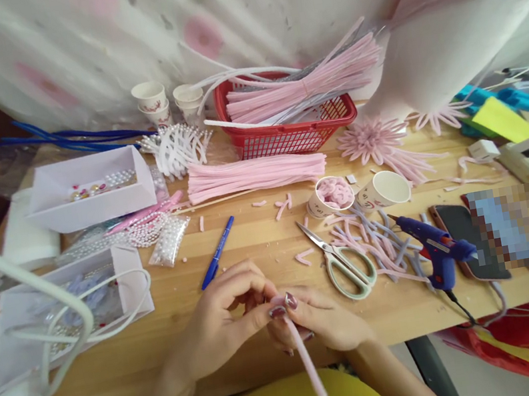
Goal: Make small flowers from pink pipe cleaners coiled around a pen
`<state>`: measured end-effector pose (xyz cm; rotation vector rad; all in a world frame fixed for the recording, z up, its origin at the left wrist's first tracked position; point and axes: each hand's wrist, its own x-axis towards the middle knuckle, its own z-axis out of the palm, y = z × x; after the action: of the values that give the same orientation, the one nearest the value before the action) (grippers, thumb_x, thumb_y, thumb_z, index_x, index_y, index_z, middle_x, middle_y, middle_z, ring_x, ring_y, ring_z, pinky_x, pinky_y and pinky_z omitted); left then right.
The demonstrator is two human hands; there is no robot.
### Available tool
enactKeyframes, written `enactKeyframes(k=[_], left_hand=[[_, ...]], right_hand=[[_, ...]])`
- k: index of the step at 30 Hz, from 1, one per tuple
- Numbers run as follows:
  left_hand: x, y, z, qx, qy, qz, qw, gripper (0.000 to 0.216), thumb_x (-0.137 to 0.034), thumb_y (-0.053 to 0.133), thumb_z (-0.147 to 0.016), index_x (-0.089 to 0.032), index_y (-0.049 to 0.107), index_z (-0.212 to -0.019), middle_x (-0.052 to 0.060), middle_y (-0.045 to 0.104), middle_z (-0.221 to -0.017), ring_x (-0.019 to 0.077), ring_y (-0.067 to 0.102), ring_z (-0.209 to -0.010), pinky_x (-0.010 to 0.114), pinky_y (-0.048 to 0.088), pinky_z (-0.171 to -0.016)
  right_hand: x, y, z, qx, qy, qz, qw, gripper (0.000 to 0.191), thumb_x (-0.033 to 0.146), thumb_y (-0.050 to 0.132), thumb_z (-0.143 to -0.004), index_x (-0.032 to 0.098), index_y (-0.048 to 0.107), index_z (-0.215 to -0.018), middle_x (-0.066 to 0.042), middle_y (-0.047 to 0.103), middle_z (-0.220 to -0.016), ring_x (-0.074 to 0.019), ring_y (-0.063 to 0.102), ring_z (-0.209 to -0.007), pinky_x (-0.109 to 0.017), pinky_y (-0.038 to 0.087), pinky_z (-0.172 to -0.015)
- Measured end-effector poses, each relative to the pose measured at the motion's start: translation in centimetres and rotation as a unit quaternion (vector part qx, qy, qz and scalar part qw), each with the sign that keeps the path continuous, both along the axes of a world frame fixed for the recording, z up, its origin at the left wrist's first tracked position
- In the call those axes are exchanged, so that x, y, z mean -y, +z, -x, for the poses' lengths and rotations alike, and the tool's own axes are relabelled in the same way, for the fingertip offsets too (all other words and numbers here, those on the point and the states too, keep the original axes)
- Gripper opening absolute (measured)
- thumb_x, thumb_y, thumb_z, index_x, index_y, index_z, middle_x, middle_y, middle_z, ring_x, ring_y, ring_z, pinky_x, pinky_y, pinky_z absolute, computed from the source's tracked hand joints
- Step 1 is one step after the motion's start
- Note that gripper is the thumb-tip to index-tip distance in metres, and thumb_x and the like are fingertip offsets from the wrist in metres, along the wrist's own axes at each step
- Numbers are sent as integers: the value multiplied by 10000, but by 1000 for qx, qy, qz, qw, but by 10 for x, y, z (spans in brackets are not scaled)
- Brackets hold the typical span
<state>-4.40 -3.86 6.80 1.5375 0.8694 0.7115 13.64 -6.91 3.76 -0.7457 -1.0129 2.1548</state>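
Both my hands meet at the near edge of the wooden table. A pink pipe cleaner hangs down from them toward my lap. My left hand has its fingers curled and pinched around the stem's top end. My right hand is closed on the same stem from the right, thumb and fingertips pressed to its tip. Just beyond the hands lie green-handled scissors and a blue pen.
A blue glue gun and a phone lie at right. Behind are a bundle of pink pipe cleaners, a red basket, paper cups, cut pieces, white boxes of beads and bags of pearls at left.
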Motion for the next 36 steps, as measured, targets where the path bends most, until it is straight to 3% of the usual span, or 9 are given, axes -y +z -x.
enactKeyframes(k=[4,8,13,19,22,26,33,36], left_hand=[[0,2,5,3,7,6,1000,133,-254,658,-860,-187,660,-746,-9,573,-741,104,537,-664,210,434,-597],[0,1,7,-4,18,20,1000,112,-217,656,-838,-188,668,-730,-1,656,-717,110,604,-659,203,494,-618],[3,0,2,-55,107,-18,993,83,-197,654,-802,-193,691,-728,3,717,-692,126,655,-627,214,548,-615],[11,-2,-9,-10,174,18,984,41,-197,693,-748,-188,691,-708,4,727,-693,128,672,-609,204,563,-590],[14,-5,-12,31,177,77,981,55,-204,702,-752,-186,684,-703,-1,717,-687,120,662,-626,191,554,-598],[14,-8,-14,66,181,134,972,70,-219,706,-765,-183,670,-717,-6,699,-681,116,644,-632,194,542,-604],[15,-9,-15,103,172,91,975,83,-194,720,-785,-180,676,-716,13,636,-823,128,623,-792,199,534,-689],[16,-13,-14,134,164,120,970,79,-182,727,-790,-185,679,-727,-7,635,-776,107,614,-750,179,523,-682]], right_hand=[[-5,4,-11,50,-65,7,997,348,538,547,-919,192,564,-945,39,461,-705,-98,438,-593,-231,390,-583],[-11,0,-24,16,-131,-33,991,340,498,533,-940,174,620,-888,3,541,-657,-134,504,-611,-276,409,-618],[-7,5,-25,22,-114,-116,986,305,459,646,-877,188,702,-1005,-79,726,-812,-155,597,-629,-287,478,-586],[-1,10,-11,71,-170,-175,967,74,263,699,-861,203,735,-886,-38,734,-730,-147,657,-612,-265,529,-585],[-3,11,-11,104,-182,-197,958,20,204,741,-821,215,724,-820,0,689,-688,-128,634,-602,-240,501,-574],[-6,13,-13,139,-161,-230,950,42,186,743,-815,207,713,-796,-7,638,-788,-105,581,-575,-248,479,-560],[-2,10,-10,205,-235,-247,918,102,209,803,-757,201,701,-757,-17,701,-723,-149,638,-659,-249,474,-583],[0,10,-12,221,-245,-258,908,82,207,803,-758,199,722,-769,-25,734,-722,-155,664,-646,-249,497,-588]])
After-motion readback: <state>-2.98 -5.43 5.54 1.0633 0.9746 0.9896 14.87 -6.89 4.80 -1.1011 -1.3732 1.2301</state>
